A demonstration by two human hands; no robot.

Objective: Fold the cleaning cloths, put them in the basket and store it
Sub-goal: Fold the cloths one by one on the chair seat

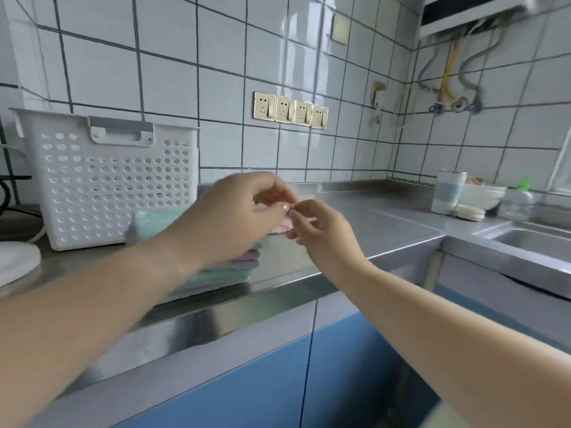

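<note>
A white perforated basket (117, 183) stands upright at the back left of the steel counter (380, 220). In front of it lies a stack of cloths (228, 273) in green, pink and purple, mostly hidden under my left forearm. My left hand (244, 211) and my right hand (321, 233) meet above the stack's right end, fingertips together, both pinching the edge of a pale pink cloth (282, 226). Only a small part of that cloth shows between the hands.
Four wall sockets (290, 111) sit on the tiled wall. A cup (448, 193), a bowl (482, 196) and small round pads (469, 212) stand at the counter's right corner, beside a sink (531, 242). A white round object (15, 264) lies at far left.
</note>
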